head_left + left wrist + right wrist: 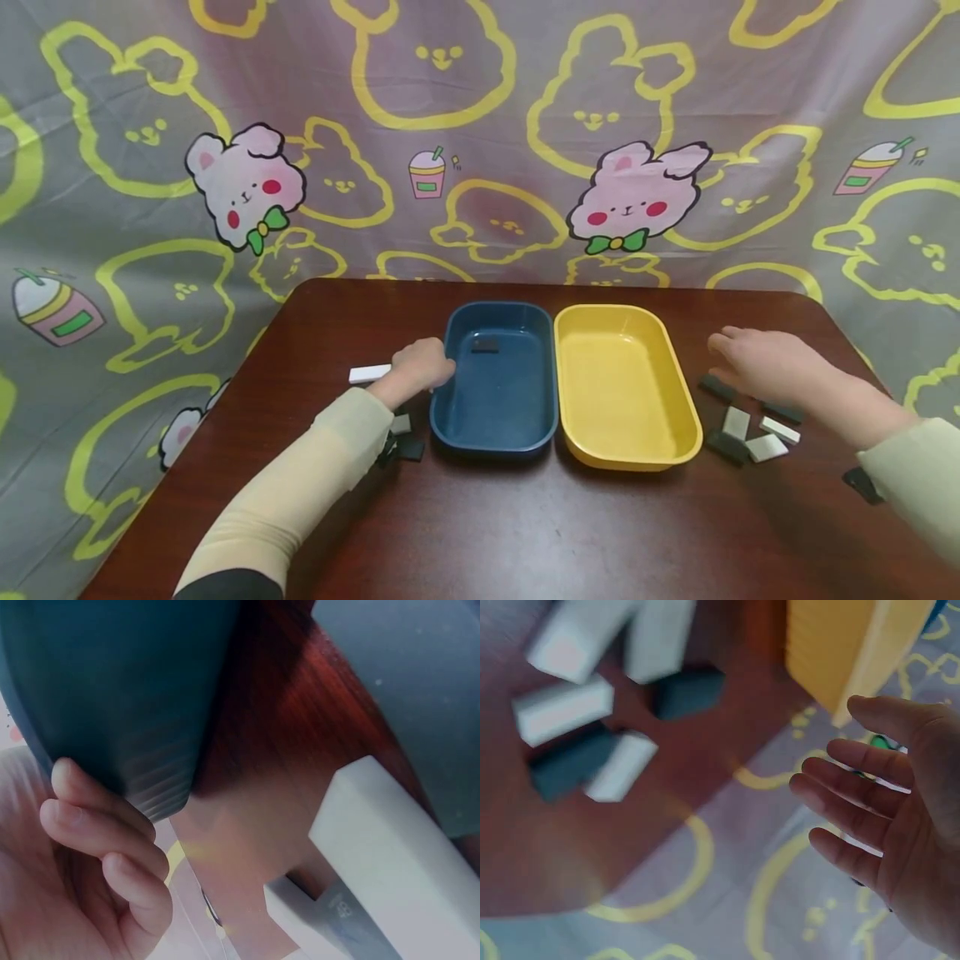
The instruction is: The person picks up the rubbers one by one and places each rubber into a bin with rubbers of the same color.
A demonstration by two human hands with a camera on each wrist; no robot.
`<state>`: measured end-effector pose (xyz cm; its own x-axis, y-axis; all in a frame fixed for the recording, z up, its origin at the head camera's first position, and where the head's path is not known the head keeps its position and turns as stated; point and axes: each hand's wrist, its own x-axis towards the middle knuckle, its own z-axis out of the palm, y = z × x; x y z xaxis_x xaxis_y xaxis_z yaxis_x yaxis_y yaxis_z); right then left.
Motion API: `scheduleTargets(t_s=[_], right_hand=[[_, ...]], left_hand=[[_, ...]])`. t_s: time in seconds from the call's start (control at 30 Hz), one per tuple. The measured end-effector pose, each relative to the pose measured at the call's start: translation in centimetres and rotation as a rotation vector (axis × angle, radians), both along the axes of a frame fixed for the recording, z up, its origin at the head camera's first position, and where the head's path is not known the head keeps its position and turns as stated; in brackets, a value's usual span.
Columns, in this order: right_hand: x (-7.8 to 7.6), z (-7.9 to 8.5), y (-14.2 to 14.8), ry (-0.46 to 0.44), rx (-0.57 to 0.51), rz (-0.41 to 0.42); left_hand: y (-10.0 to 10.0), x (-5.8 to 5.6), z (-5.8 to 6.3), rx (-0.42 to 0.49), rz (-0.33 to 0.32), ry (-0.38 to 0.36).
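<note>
My left hand [422, 364] is at the left rim of a dark blue plastic tray [495, 437]. In the left wrist view its fingers [97, 829] curl loosely beside the tray wall with no block visible in them; the thumb is hidden. A dark block [485, 345] lies inside the blue tray. Near that hand are a white block [370, 373], a grey block [401, 424] and a dark block [410, 449]. Above the right-hand blocks hovers my right hand [768, 364], its fingers apart and empty in the right wrist view. Beneath it lies a dark block [717, 386].
A yellow tray [630, 392] stands against the blue tray's right side. Several white, grey and dark blocks, among them a white one [767, 448], lie loose on the brown table [517, 533]. A dark item [862, 485] sits by the right sleeve. Patterned cloth [480, 242] hangs behind.
</note>
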<state>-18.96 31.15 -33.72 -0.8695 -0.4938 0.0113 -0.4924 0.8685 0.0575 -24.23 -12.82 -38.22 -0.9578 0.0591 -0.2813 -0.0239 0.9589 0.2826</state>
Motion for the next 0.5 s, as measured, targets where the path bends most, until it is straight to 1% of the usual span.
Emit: scheduleTargets(t_s=[0.1, 0.2, 0.3, 0.5], right_hand=[[0.2, -1.7, 0.7, -0.037, 0.0, -0.017], [0.1, -3.1, 1.2, -0.058, -0.003, -0.037], [-0.2, -4.0, 1.5, -0.085, -0.004, -0.076], [-0.8, -5.3, 2.2, -0.131, 0.0, -0.146]], left_hand=[[0.0, -0.1, 0.0, -0.003, 0.001, 0.001], [0.0, -0.1, -0.1, -0.005, 0.002, 0.003], [0.0, -0.1, -0.1, -0.006, 0.002, 0.007], [-0.1, 0.0, -0.2, -0.001, -0.001, 0.013]])
